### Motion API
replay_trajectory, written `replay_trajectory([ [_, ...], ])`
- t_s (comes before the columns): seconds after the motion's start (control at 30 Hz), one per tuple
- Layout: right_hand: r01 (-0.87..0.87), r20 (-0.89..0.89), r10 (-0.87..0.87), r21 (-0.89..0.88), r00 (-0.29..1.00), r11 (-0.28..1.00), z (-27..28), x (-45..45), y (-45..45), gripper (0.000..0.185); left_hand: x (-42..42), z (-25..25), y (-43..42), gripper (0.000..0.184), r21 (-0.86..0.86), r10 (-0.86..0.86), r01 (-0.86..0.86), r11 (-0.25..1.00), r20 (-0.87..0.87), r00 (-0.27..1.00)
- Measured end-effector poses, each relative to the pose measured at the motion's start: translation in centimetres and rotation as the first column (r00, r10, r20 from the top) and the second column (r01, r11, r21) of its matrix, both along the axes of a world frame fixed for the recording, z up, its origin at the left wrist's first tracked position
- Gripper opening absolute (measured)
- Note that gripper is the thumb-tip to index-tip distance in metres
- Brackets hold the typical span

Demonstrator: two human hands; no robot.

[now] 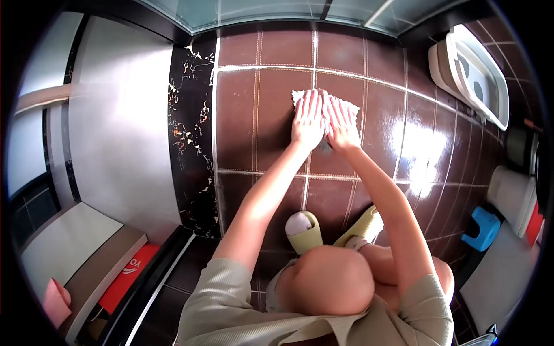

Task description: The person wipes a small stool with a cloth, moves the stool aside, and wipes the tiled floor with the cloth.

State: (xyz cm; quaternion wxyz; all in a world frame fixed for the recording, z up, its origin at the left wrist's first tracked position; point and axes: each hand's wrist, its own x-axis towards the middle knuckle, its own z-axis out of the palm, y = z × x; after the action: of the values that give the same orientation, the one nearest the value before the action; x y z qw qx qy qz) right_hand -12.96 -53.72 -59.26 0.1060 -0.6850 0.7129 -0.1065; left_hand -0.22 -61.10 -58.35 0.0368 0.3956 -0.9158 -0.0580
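Observation:
Both my hands lie flat, side by side, on a pale cloth [350,107] spread on the brown tiled floor [277,124]. My left hand [309,120] presses on the cloth's left part, fingers stretched out and pointing away from me. On the right part rests my right hand [341,125], its fingers also straight and the thumb side close to the left hand. The cloth's ragged edges show beyond the fingertips and at the right; its middle is hidden under the hands. A dark smudge [325,146] shows on the floor just below the hands.
A white plastic basin [501,109] leans at the far right. Closer on that side stands a small blue stool [482,228]. A black marbled strip [193,132] borders the tiles at the left, beside a pale panel [121,115]. Glass panels [254,12] stand ahead. Green slippers [306,235] are below.

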Motion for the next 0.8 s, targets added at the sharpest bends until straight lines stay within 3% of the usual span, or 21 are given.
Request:
replay_trajectory([
  [0.1,0.064,0.032,-0.062,-0.079,0.998,0.995,0.6,0.9,-4.6,0.065,-0.2,-0.7,-4.5,0.063,-0.054,0.039,-0.047,0.997,-0.141,0.989],
  [0.17,0.084,-0.036,-0.089,-0.117,0.995,0.990,-0.3,1.3,-8.1,0.064,-0.2,-1.1,-7.6,0.062,-0.121,0.092,-0.100,0.988,-0.067,0.994],
  [0.3,0.189,-0.014,-0.196,-0.207,0.981,0.960,-0.6,2.9,-14.2,0.061,0.3,-1.8,-13.5,0.060,-0.176,0.137,-0.161,0.971,-0.138,0.981],
  [0.57,-0.035,-0.044,0.024,-0.250,0.999,0.968,-1.0,6.1,-23.3,0.061,5.2,-2.7,-20.8,0.058,-0.206,0.299,-0.319,0.925,-0.122,0.946],
  [0.63,-0.092,-0.050,0.082,-0.234,0.995,0.968,-0.7,7.0,-23.6,0.060,6.5,-2.7,-20.5,0.057,-0.176,0.329,-0.375,0.910,-0.242,0.913],
  [0.77,-0.298,-0.054,0.293,-0.160,0.955,0.941,0.0,8.3,-22.5,0.060,10.0,-1.8,-16.5,0.058,-0.145,0.407,-0.464,0.874,-0.304,0.861],
  [0.8,-0.353,0.013,0.355,-0.080,0.935,0.932,0.7,9.0,-21.6,0.060,11.0,-1.6,-14.6,0.058,-0.129,0.463,-0.503,0.855,-0.249,0.851],
])
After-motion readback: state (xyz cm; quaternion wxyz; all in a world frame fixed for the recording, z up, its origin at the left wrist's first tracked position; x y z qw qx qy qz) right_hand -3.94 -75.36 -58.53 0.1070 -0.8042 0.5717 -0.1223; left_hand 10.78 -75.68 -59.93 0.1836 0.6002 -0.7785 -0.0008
